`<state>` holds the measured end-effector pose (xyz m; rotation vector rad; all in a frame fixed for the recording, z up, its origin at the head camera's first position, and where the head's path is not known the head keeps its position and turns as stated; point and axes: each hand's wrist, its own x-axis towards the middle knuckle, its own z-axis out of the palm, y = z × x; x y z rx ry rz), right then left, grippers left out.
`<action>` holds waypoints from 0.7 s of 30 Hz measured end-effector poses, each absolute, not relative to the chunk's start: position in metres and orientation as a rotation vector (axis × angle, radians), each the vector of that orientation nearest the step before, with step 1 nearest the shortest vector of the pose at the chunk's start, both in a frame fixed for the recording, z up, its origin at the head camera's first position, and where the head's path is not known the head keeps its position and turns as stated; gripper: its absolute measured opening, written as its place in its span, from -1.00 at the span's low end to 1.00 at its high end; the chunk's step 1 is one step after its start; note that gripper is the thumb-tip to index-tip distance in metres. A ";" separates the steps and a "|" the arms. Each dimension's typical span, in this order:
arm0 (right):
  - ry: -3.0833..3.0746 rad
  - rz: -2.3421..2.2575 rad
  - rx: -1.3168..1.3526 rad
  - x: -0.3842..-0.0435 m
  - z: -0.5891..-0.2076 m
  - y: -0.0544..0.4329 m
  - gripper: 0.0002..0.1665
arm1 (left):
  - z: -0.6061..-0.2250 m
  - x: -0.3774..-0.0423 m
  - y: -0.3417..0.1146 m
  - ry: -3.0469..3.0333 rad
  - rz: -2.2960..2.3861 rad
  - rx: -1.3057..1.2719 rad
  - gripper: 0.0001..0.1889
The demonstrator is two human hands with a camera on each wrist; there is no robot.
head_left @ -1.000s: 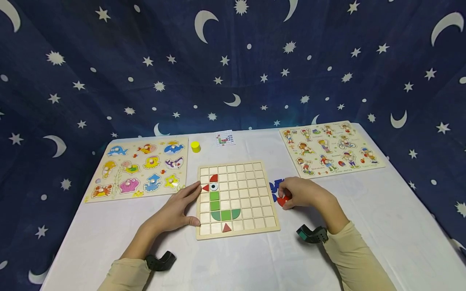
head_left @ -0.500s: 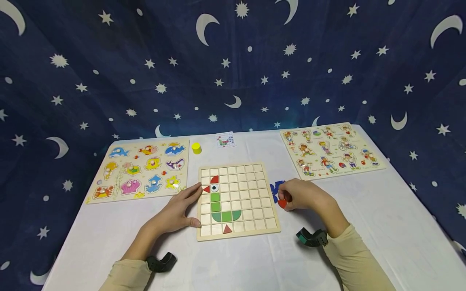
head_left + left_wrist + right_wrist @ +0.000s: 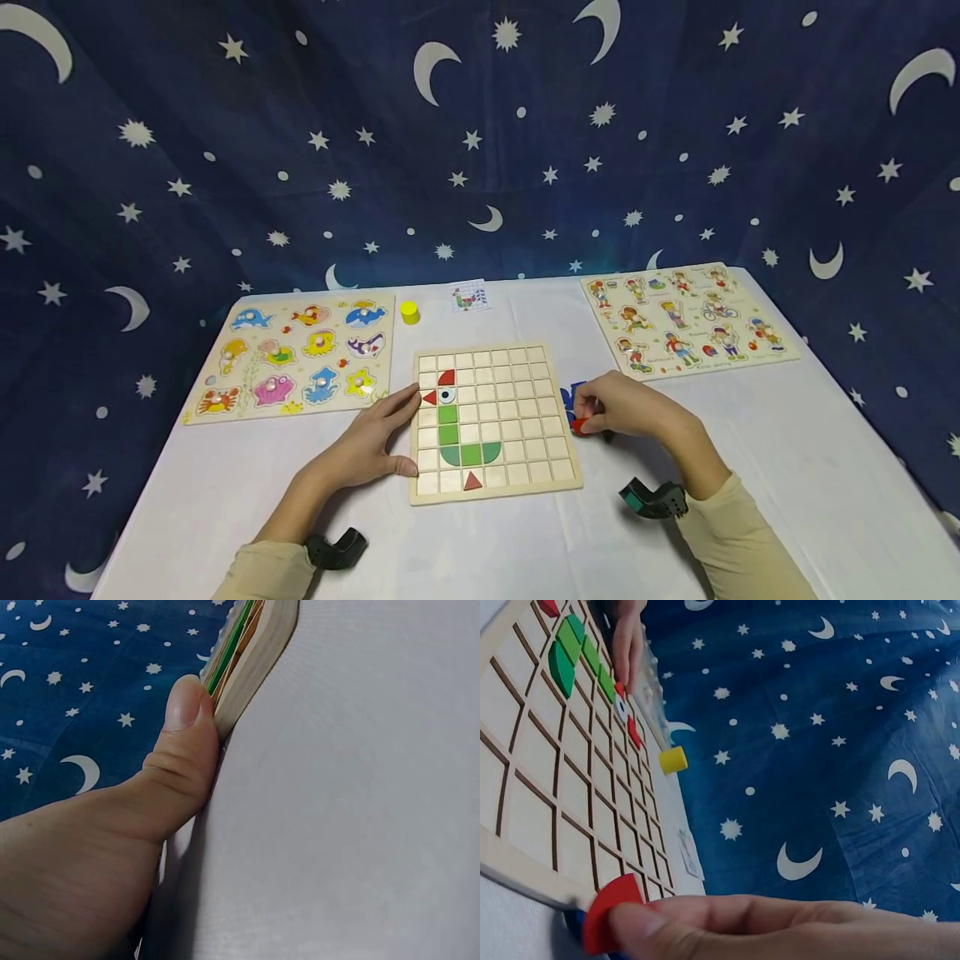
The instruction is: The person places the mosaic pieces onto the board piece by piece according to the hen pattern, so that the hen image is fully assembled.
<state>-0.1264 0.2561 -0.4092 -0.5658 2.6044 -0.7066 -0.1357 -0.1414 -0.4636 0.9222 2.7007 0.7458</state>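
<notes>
A wooden grid board [image 3: 517, 425] lies at the middle of the table, its pieces laid as a bird shape: red ones, an eye tile [image 3: 447, 395], green squares [image 3: 448, 433] and green quarter-circles [image 3: 491, 452]. My left hand [image 3: 358, 446] rests along the board's left edge, fingers spread, thumb [image 3: 186, 712] at the rim. Just off the right edge, my right hand [image 3: 626, 406] pinches a red quarter-circle piece [image 3: 615, 907] between thumb and fingers, tilted up in the right wrist view. Blue pieces [image 3: 567, 398] lie beside the board, partly hidden by this hand.
A sea-animal peg puzzle [image 3: 300, 358] lies at the left, a sports-figure puzzle [image 3: 693, 321] at the back right. Behind the board are a yellow cylinder [image 3: 409, 312] and a small picture card [image 3: 470, 296] with a bird on a grid. A starry cloth [image 3: 480, 167] hangs behind the table.
My right hand has picked the red piece up from beside the blue ones and tilted it, shifting slightly toward the board. The left hand stays at the board's edge. The head view has tipped slightly upward.
</notes>
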 end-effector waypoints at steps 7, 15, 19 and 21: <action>2.722 -0.788 -0.644 -0.126 -0.413 0.241 -0.92 | -0.465 -0.135 -0.141 2.702 0.755 0.929 0.14; 2.795 -0.875 -0.666 -0.125 -0.417 0.202 -0.96 | -0.466 -0.136 -0.142 2.698 0.743 0.902 0.15; 2.818 -0.882 -0.643 -0.127 -0.419 0.181 -0.97 | -0.467 -0.135 -0.143 2.705 0.738 0.894 0.15; 2.824 -0.886 -0.630 -0.129 -0.421 0.171 -0.97 | -0.467 -0.135 -0.142 2.712 0.737 0.907 0.15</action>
